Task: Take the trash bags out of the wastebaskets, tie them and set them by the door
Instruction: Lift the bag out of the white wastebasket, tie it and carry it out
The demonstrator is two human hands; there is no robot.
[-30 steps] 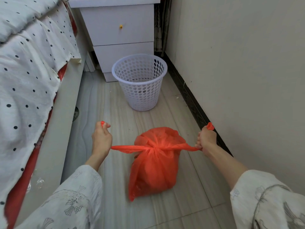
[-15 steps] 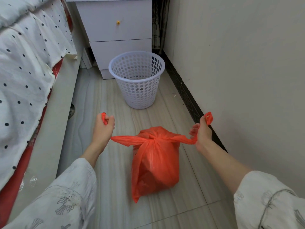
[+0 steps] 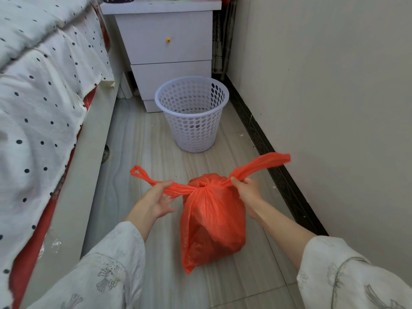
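Note:
A full orange trash bag (image 3: pixel 211 221) stands on the tiled floor in the middle of the view, its neck knotted once at the top. My left hand (image 3: pixel 156 200) pinches the bag's left handle strip close to the knot, other fingers spread. My right hand (image 3: pixel 246 189) grips the right handle strip near the knot, and its free end sticks up to the right. Beyond the bag stands a white perforated wastebasket (image 3: pixel 192 114) with no liner in it.
A bed with a polka-dot cover (image 3: pixel 40 103) runs along the left, its pale frame edging the narrow floor strip. A white nightstand (image 3: pixel 167 45) stands behind the wastebasket. The wall (image 3: pixel 323 108) with a dark baseboard closes the right side.
Both hands have slid inward along the handle strips from their stretched-out ends to just beside the knot. The strip ends now hang free. The view has tilted up slightly.

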